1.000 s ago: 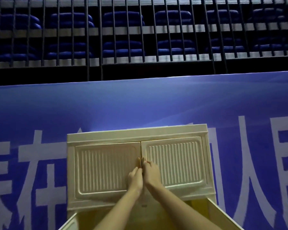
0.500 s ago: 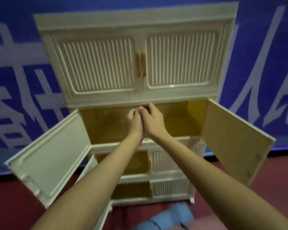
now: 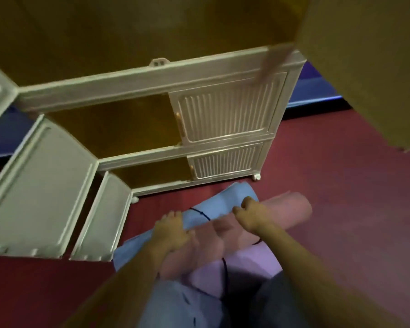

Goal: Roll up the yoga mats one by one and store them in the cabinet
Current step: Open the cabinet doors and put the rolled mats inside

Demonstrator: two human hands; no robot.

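Nearest, at 6 o'clock, a lilac rolled mat (image 3: 244,268) on the dark red floor (image 3: 341,209), crossed by a thin black cord (image 3: 224,268). Just beyond it a pink rolled mat (image 3: 287,213), lying slantwise, its far end pointing to 2 o'clock. Beside that, toward 11 o'clock, a pale blue rolled mat (image 3: 219,204), bound by a black cord of its own (image 3: 200,213). All three side by side, touching, blurred by motion.

Left hand (image 3: 172,229) laid over the seam between blue and pink rolls, fingers (image 3: 173,215) curled down onto the blue one; grip or mere rest, cannot tell. Right hand (image 3: 251,213) on the near upper part of the pink roll, fingers (image 3: 245,202) bent over the seam toward the blue roll; hold likewise cannot be told.

Farther, at 12 o'clock, a cream cabinet (image 3: 152,76) with ribbed doors. Two lower left doors (image 3: 40,188) swung wide toward 9 o'clock, showing yellow-brown compartments (image 3: 118,129); lower right doors (image 3: 225,112) closed. Top compartment open too, its right door (image 3: 365,62) hanging out at 2 o'clock. Behind, a strip of blue wall (image 3: 317,86) low at the floor.
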